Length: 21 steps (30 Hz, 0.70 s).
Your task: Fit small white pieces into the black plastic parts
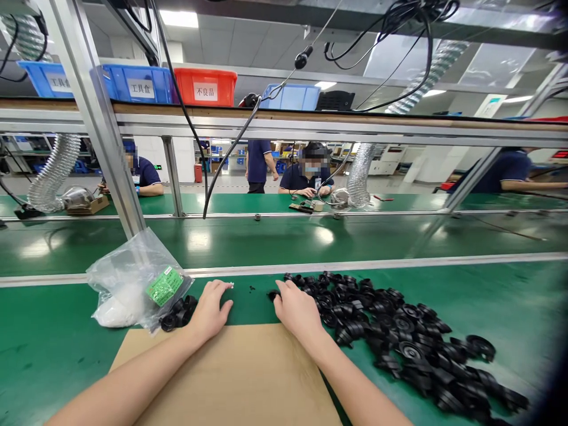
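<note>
My left hand (211, 309) rests on the green bench past the cardboard's far edge, thumb apart from the fingers. Tiny white pieces (231, 286) lie at its fingertips. Close beside its wrist are a few round black plastic parts (178, 313) and a clear plastic bag (128, 284) with a green label (164, 286) and white contents. My right hand (298, 309) is closed at the left end of a large heap of black plastic parts (399, 325). Its fingers grip a black plastic part (272, 294), mostly hidden by the hand.
A brown cardboard sheet (235, 378) lies under my forearms. Tiny black bits (252, 289) sit between my hands. Beyond a metal rail runs a green belt (248, 236); a masked co-worker (306, 177) sits across it. Blue bins (135, 84) and a red bin (205, 86) stand on the overhead shelf.
</note>
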Each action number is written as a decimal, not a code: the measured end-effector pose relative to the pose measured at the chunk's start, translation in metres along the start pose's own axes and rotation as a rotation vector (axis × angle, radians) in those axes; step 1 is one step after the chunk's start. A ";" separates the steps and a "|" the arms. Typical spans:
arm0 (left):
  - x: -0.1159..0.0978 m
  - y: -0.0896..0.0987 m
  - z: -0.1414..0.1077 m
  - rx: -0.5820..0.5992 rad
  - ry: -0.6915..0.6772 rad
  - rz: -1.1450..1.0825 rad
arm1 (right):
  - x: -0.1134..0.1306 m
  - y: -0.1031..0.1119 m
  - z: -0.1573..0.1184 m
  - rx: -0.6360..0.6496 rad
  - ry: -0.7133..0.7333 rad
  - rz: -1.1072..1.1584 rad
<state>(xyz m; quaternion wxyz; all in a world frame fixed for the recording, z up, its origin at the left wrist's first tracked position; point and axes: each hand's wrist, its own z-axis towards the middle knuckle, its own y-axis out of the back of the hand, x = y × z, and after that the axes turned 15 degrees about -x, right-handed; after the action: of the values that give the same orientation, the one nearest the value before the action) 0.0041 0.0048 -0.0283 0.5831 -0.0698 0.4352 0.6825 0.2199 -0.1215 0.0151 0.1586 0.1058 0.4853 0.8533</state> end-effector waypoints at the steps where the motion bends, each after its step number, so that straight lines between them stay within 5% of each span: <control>1: 0.004 0.001 0.002 0.010 0.003 0.035 | -0.001 -0.002 0.000 -0.023 0.033 0.022; 11: 0.013 0.001 0.010 0.076 -0.040 0.231 | 0.020 -0.038 -0.010 0.033 0.197 0.222; 21: 0.042 -0.005 0.004 0.062 -0.177 0.306 | 0.027 -0.030 -0.016 0.017 0.168 0.244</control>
<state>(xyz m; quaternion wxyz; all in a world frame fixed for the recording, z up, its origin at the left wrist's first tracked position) -0.0032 0.0377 -0.0535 0.5102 0.0758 0.4085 0.7531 0.1943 -0.1091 -0.0183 0.0113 0.0936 0.4876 0.8680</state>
